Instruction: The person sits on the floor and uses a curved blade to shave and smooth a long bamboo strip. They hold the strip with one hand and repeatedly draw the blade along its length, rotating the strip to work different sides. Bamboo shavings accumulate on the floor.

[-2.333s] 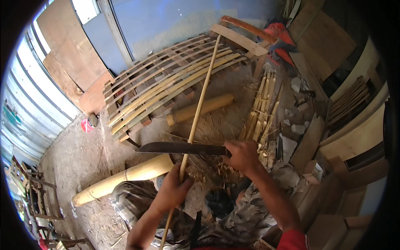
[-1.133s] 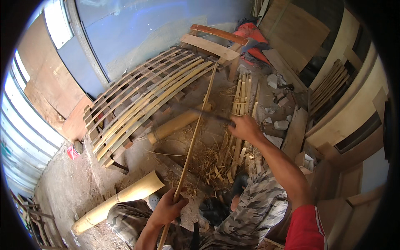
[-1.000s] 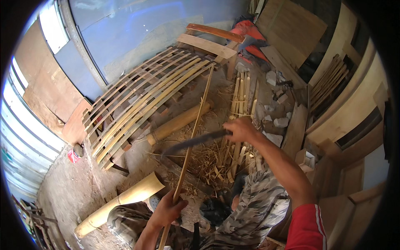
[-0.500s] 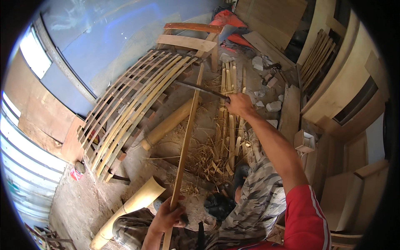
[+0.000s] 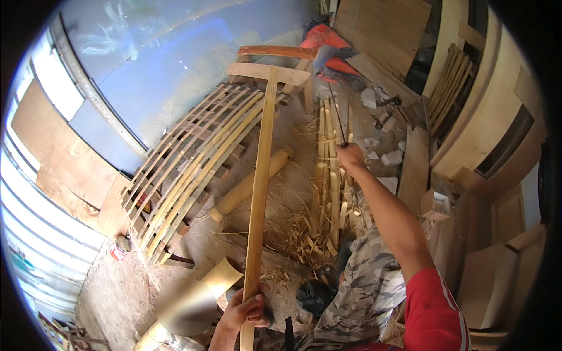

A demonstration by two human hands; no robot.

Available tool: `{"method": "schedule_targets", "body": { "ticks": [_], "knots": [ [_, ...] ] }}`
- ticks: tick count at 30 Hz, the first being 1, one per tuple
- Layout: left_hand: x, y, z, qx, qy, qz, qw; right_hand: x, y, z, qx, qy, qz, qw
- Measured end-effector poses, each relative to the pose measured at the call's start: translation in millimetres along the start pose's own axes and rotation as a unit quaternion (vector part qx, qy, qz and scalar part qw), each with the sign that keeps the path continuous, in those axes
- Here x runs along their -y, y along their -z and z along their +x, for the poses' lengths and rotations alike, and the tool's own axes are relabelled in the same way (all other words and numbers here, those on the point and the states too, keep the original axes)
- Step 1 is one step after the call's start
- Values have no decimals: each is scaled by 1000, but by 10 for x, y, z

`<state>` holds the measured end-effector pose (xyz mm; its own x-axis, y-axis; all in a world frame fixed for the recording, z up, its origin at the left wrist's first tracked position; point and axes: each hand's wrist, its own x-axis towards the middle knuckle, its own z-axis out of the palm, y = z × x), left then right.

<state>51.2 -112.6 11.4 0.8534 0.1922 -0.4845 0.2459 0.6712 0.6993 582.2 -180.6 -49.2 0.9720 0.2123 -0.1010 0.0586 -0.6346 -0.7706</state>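
Knife (image 5: 337, 115) swung clear of bamboo strip (image 5: 261, 199) — moments ago crossing it, now pointing away, above split bamboo pieces (image 5: 334, 190). Right hand (image 5: 350, 156) curled tight round handle. Left hand (image 5: 246, 310) wrapped round strip's near end — strip slanting up and away, passing in front of bamboo tube (image 5: 239, 193), slatted frame (image 5: 193, 169) off to left.

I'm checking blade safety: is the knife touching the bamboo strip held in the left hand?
Apart: the head view shows the knife, in the right hand, right of the bamboo strip, floor visible between.
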Motion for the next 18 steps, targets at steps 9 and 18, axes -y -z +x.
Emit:
{"method": "schedule_targets", "body": {
  "ticks": [9,18],
  "knots": [
    [80,218,-56,117,-71,-78,988,1012,229,-1409,261,79,296,915],
    [223,187,-2,151,-44,-161,974,1199,-61,-2107,398,58,512,759]
  ]
}}
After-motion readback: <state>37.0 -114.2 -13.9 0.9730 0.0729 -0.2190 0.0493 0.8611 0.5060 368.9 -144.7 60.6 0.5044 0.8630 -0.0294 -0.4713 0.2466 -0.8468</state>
